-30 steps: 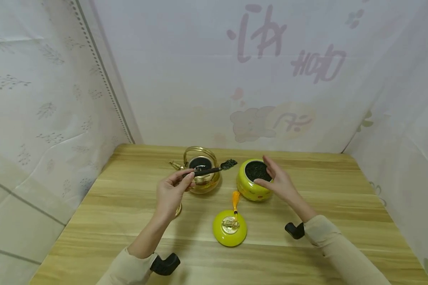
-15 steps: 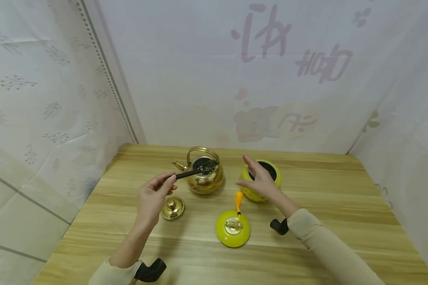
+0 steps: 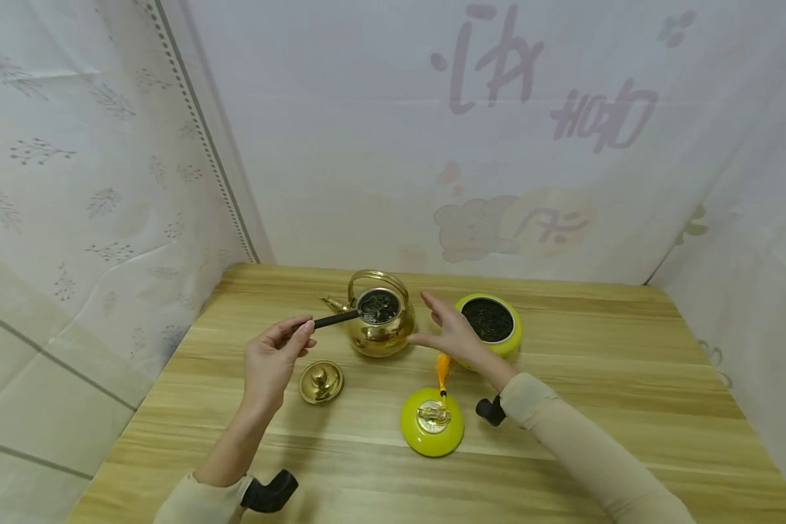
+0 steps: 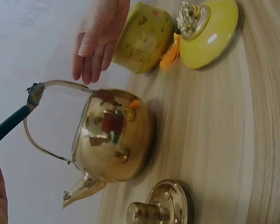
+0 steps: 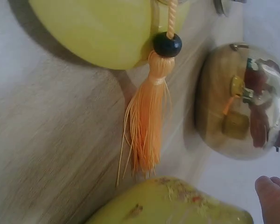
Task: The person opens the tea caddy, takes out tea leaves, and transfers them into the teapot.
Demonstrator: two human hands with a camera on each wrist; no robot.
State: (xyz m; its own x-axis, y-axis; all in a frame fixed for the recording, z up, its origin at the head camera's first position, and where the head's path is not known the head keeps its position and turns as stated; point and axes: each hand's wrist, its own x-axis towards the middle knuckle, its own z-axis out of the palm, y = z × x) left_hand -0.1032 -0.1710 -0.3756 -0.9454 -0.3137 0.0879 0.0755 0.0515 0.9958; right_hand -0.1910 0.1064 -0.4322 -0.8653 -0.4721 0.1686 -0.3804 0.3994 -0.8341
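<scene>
My left hand (image 3: 268,367) pinches the dark handle of a small spoon (image 3: 336,319), which reaches to the mouth of a gold kettle (image 3: 378,340). Dark bits cling to the spoon's bowl in the left wrist view; the head view does not show the bowl clearly. Dark leaves float on liquid inside the kettle. My right hand (image 3: 457,336), thumb and fingers spread, hovers between the kettle and an uncovered yellow jar (image 3: 514,338), holding nothing. Dark tea leaves nearly fill the jar, and my right hand and wrist cover part of its left side.
The gold kettle lid (image 3: 321,382) lies in front of the kettle. A yellow jar lid (image 3: 426,438) with an orange tassel (image 3: 443,372) rests nearer me. Behind the wooden table (image 3: 602,437) hangs a pale printed cloth (image 3: 340,145).
My left hand has carried the spoon leftward to the kettle and tipped it; the heaped leaves now lie in the kettle. My right hand has moved left, from above the jar towards the kettle.
</scene>
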